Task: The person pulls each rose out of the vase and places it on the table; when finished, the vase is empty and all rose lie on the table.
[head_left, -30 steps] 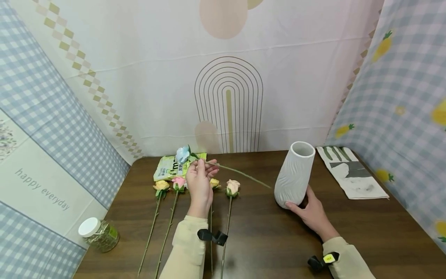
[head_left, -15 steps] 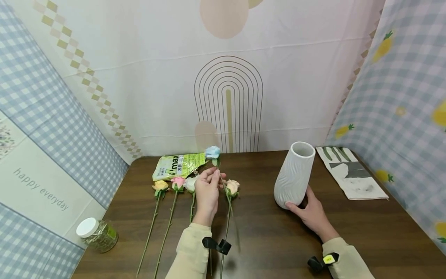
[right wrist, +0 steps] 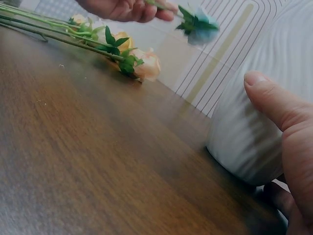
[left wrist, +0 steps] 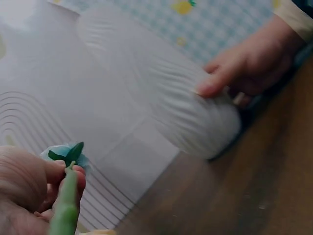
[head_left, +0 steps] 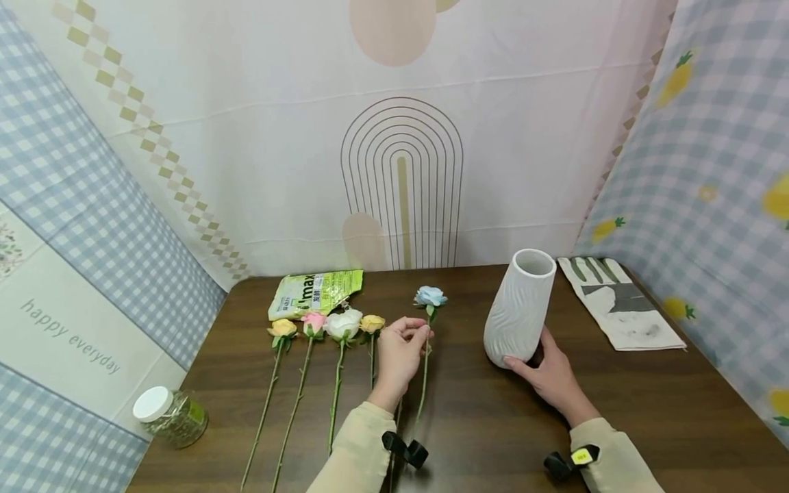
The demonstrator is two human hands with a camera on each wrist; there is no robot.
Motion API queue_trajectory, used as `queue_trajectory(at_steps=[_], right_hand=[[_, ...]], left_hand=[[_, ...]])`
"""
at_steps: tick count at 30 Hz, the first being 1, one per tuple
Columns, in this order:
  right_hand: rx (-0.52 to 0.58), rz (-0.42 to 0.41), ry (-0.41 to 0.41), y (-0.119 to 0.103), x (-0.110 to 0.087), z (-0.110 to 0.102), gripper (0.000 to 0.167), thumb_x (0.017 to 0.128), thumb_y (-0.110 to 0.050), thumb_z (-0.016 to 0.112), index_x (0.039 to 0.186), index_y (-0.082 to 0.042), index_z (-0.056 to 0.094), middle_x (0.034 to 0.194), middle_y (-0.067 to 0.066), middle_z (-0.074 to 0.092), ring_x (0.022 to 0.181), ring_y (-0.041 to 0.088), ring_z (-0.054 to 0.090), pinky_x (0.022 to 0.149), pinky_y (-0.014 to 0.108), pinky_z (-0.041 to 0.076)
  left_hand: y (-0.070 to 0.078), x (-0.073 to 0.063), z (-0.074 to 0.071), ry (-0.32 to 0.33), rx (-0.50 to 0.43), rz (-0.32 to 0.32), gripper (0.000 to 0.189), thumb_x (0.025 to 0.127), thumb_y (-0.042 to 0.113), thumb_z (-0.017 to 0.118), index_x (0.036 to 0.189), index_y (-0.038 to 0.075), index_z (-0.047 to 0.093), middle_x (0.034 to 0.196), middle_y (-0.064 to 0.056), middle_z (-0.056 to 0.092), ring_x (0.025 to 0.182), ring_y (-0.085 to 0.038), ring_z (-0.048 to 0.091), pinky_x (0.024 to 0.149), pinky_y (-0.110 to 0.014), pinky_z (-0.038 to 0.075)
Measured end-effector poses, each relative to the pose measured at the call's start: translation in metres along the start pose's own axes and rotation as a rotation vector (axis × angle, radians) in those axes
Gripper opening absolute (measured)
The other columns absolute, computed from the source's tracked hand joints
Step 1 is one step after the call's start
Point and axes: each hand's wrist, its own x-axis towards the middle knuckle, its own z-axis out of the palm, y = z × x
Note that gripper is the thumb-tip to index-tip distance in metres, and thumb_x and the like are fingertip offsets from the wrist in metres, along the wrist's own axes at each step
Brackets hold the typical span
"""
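Note:
A blue artificial rose (head_left: pixel 430 296) stands nearly upright in the head view, its long green stem running down past my left hand (head_left: pixel 402 350). Thumb and fingers of that hand pinch the stem just under the flower head, as the left wrist view also shows. To the right, a white ribbed vase (head_left: pixel 520 308) leans slightly on the table. My right hand (head_left: pixel 555 380) grips the vase low down, thumb on its front. Beside the left hand lie a yellow rose (head_left: pixel 372 324) and a white rose (head_left: pixel 343 324). A peach rose (right wrist: pixel 146 64) shows in the right wrist view; my left hand mostly hides it from the head view.
Further left lie a pink rose (head_left: pixel 314 323) and another yellow rose (head_left: pixel 283 329). Behind them is a green-white packet (head_left: pixel 316 293). A lidded jar (head_left: pixel 172 415) lies tilted at the left edge; a printed cloth (head_left: pixel 622 305) lies at the back right of the brown table (head_left: pixel 481 424).
My left hand has moved right with the blue rose, turning it from lying sideways to nearly upright. The white and yellow roses have come into view. My right hand and the vase stay put.

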Motion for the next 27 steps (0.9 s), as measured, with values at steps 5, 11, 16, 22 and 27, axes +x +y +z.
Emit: queue_trajectory(at_steps=[5, 11, 16, 22, 27], right_hand=[[0.012, -0.013, 0.014, 0.001, 0.000, 0.001, 0.092, 0.079, -0.032, 0.080, 0.149, -0.008, 0.025, 0.136, 0.022, 0.047, 0.121, 0.035, 0.047, 0.092, 0.051, 0.040], [0.014, -0.008, 0.017, 0.002, 0.000, 0.002, 0.091, 0.079, -0.033, 0.080, 0.148, -0.008, 0.027, 0.135, 0.021, 0.048, 0.120, 0.034, 0.048, 0.092, 0.052, 0.040], [0.021, -0.003, 0.015, 0.003, 0.001, 0.001, 0.092, 0.079, -0.033, 0.081, 0.148, -0.008, 0.026, 0.136, 0.023, 0.046, 0.122, 0.036, 0.046, 0.094, 0.054, 0.039], [0.017, -0.005, 0.017, 0.002, 0.001, 0.000, 0.093, 0.078, -0.033, 0.081, 0.149, -0.008, 0.026, 0.137, 0.023, 0.046, 0.123, 0.037, 0.045, 0.096, 0.055, 0.038], [0.021, -0.004, 0.016, 0.001, 0.001, 0.000, 0.093, 0.078, -0.033, 0.081, 0.148, -0.008, 0.026, 0.137, 0.024, 0.045, 0.123, 0.038, 0.044, 0.096, 0.056, 0.037]], left_hand=[[-0.014, -0.004, 0.006, 0.020, 0.151, 0.042, 0.005, 0.085, 0.003, 0.072, 0.088, 0.000, 0.073, 0.074, -0.004, 0.072, 0.058, -0.010, 0.064, 0.051, -0.023, 0.053], [-0.025, -0.004, 0.009, 0.079, 0.240, 0.035, 0.007, 0.083, 0.008, 0.076, 0.086, 0.002, 0.074, 0.072, -0.001, 0.072, 0.053, -0.009, 0.062, 0.047, -0.024, 0.052], [-0.032, -0.006, 0.012, -0.028, 0.311, 0.003, 0.006, 0.083, 0.006, 0.075, 0.084, 0.001, 0.073, 0.067, 0.001, 0.070, 0.048, -0.006, 0.061, 0.047, -0.022, 0.052], [-0.035, -0.009, 0.013, -0.113, 0.435, 0.026, 0.004, 0.083, 0.006, 0.075, 0.082, 0.004, 0.072, 0.065, 0.003, 0.069, 0.046, -0.002, 0.059, 0.046, -0.019, 0.050], [-0.035, -0.011, 0.012, -0.134, 0.461, 0.022, 0.003, 0.083, 0.005, 0.074, 0.083, 0.002, 0.072, 0.064, 0.002, 0.068, 0.045, -0.001, 0.058, 0.045, -0.018, 0.049]])
